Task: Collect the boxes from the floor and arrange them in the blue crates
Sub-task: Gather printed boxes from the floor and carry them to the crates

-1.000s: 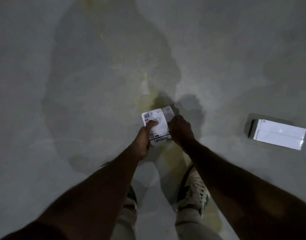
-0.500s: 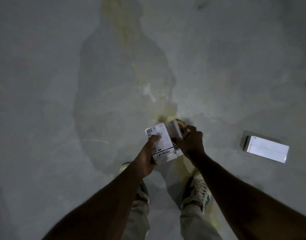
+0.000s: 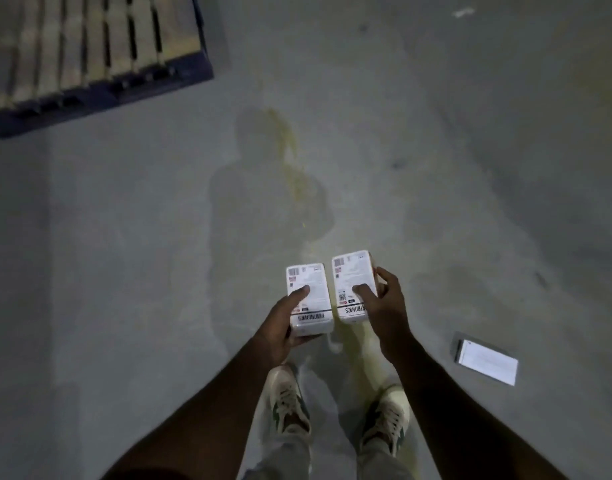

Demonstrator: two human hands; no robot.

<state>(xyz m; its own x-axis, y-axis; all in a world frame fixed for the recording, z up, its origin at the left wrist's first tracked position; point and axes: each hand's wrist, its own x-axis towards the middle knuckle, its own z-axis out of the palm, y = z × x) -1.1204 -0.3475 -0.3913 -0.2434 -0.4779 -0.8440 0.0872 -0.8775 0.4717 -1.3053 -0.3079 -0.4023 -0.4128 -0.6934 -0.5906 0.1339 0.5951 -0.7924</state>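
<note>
Boxes that sat stacked in both hands a moment ago are now split — the left hand (image 3: 280, 327) grips one box (image 3: 309, 299), thumb across its label, and the right hand (image 3: 384, 306) pinches a second box (image 3: 354, 287) just beside it. The crate (image 3: 100, 95) has come into view at the floor's far left, already lined with boxes, so delivery looks next. A third box (image 3: 486, 362) lies on the floor near the right shoe (image 3: 384, 422) — nothing blocks the path.

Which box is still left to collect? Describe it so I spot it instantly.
Look at the grey floor, right of the person's right shoe. The white box lies flat there alone; unlike the two labelled boxes in the hands, nobody holds it.
</note>
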